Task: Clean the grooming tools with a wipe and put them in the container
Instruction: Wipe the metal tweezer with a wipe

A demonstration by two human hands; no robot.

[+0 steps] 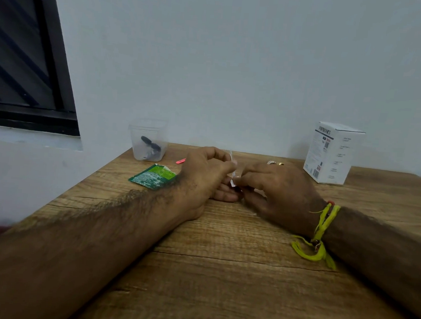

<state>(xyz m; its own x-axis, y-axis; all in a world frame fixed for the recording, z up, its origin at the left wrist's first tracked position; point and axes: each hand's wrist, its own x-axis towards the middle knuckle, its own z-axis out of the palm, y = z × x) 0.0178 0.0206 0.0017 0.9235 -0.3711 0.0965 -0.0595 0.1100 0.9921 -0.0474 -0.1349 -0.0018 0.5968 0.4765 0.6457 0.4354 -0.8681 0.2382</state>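
Both hands were out over the middle of the bench [220, 273], closer to the far edge, and met over a small white wipe [233, 178]. The left hand [203, 176] had its fingers curled with the grip pinching the wipe at the top, little-finger side resting on the wood. The right hand [275, 189] pinched the lower part of the wipe, fingers bunched up tight. Couldn't tell if there was a tool inside the wipe, it was just too small and hidden between the fingers.

The container [148, 140] sat at the far left corner of the bench, clear plastic, with a couple of dark tools [151, 147] already in it. Just beside it toward the hands was a little pink thing [180, 160] lying flat, mostly hidden behind the left hand. A torn green sachet [154, 176] lay near the left edge, right next to the left wrist.

Behind the right hand, at the far edge, there were some small shiny bits [274, 163], gold and silver coloured, couldn't make out what. A white box [330, 153] stood upright toward the far right corner. The right wrist had a yellow-green thread [320, 233] tied round it, loose ends hanging down on the bench.
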